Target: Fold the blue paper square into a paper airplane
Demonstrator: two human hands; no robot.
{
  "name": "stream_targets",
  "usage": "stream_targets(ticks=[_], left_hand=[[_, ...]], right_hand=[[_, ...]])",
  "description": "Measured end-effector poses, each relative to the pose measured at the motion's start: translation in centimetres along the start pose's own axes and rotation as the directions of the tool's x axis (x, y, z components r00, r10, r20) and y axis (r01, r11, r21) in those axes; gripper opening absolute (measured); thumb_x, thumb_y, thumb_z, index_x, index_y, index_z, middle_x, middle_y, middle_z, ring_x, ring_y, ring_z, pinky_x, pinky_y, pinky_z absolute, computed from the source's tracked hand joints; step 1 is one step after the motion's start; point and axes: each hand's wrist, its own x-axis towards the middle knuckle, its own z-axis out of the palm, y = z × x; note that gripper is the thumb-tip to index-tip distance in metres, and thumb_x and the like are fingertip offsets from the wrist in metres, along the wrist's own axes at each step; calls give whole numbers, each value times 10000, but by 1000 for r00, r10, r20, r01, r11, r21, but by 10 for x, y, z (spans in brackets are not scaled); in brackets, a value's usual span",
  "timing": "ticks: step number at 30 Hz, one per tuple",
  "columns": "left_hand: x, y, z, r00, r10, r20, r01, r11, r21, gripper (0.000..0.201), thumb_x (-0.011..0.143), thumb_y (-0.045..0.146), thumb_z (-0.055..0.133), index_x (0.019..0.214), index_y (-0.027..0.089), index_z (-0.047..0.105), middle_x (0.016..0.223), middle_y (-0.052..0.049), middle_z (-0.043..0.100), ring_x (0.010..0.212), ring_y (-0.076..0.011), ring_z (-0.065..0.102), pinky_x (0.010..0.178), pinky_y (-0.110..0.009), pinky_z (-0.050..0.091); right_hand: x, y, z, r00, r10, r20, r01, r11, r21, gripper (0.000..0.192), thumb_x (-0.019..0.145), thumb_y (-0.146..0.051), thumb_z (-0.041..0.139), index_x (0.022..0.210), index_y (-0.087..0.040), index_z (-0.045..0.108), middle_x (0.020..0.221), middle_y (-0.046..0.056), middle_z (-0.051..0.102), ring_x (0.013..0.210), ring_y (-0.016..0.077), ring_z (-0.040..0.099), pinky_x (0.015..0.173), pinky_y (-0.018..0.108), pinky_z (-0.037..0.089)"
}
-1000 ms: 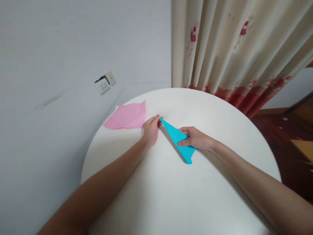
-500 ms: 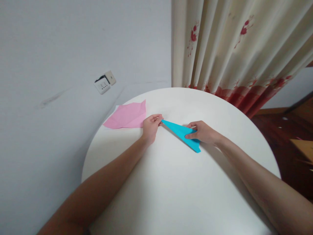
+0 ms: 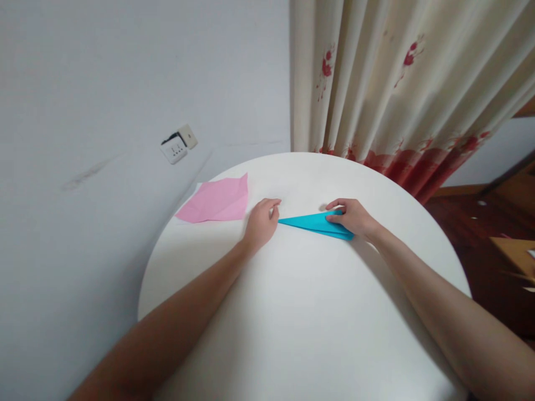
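A blue sheet of paper folded into a long, narrow paper plane [image 3: 307, 222] is at the middle of the round white table [image 3: 284, 312]. Its pointed tip faces left and its wide end faces right. My right hand [image 3: 353, 216] grips the wide end between thumb and fingers. At the tip is my left hand [image 3: 262, 223], its thumb and fingers apart; whether it touches the tip I cannot tell. Farther left lies a creased pink sheet of paper [image 3: 217, 200], with a pale sheet partly showing beneath it.
A wall with a power socket [image 3: 174, 150] rises behind the table on the left. Behind it on the right hangs a cream curtain [image 3: 371, 83] with red flowers and a red hem. Wooden furniture [image 3: 512, 253] stands at the far right.
My left hand has loosened its pinch on the tip and its fingers have spread. The blue paper plane has turned closer to level, its wide end swinging up and right with my right hand.
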Motion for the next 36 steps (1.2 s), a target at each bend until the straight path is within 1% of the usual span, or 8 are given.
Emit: stream_targets(ticks=[2,4,7,10,15,20,24,36], left_hand=[[-8,14,1,975,153,160,-160,986,36,356,997,231,418,1250,178,663,1277,-109,686,1210,-226,616,1089,-393,451],[-17,25,4,902,242,356,-284,956,69,421,1037,317,401,1409,191,552,1434,-105,596,1361,-227,515,1169,-406,374],[-27,30,8,788,250,562,-384,913,133,557,1060,456,346,1557,204,353,1621,-87,368,1523,-253,282,1237,-478,235],[-30,29,10,747,198,635,-416,884,214,627,1064,524,267,1591,185,272,1674,-90,222,1555,-281,173,1242,-523,176],[-31,35,12,773,139,618,-402,862,308,615,1066,478,249,1591,158,269,1674,-99,209,1558,-287,154,1241,-521,163],[-33,39,20,824,110,556,-363,856,368,577,1038,326,266,1579,127,295,1656,-124,266,1549,-262,202,1245,-497,165],[-34,34,24,841,115,528,-354,856,377,590,1027,313,262,1584,120,281,1654,-126,272,1546,-238,214,1248,-475,169],[-33,34,20,836,82,542,-335,859,387,572,1036,427,334,1569,218,330,1671,-87,239,1550,-281,193,1229,-550,194]], right_hand=[[1,3,2,999,-52,11,52,998,-46,249,696,-174,774,940,-162,721,746,12,685,609,138,577,560,246,448],[3,8,6,993,-117,28,118,990,-81,275,712,-184,772,981,-165,715,761,14,694,627,145,588,589,255,460],[8,16,9,976,-216,13,215,964,-156,318,725,-193,770,1036,-173,708,808,23,714,691,170,619,661,284,488],[8,16,11,952,-303,-35,278,909,-310,354,751,-196,745,1101,-164,703,958,73,733,828,219,656,785,343,519],[-10,-5,28,878,-463,-120,328,766,-554,421,919,-169,451,1285,-119,653,1324,178,635,1257,309,545,1080,451,421],[-31,-12,60,882,-432,188,448,647,-617,589,975,-210,326,1533,-34,387,1591,191,400,1498,296,308,1206,493,264],[-38,-9,68,902,-338,267,424,592,-685,635,1033,-353,267,1566,-10,304,1644,184,277,1539,298,206,1235,515,171],[-33,-8,63,949,-254,186,306,602,-737,643,1053,-420,219,1579,-60,300,1662,145,234,1544,282,195,1233,533,173]])
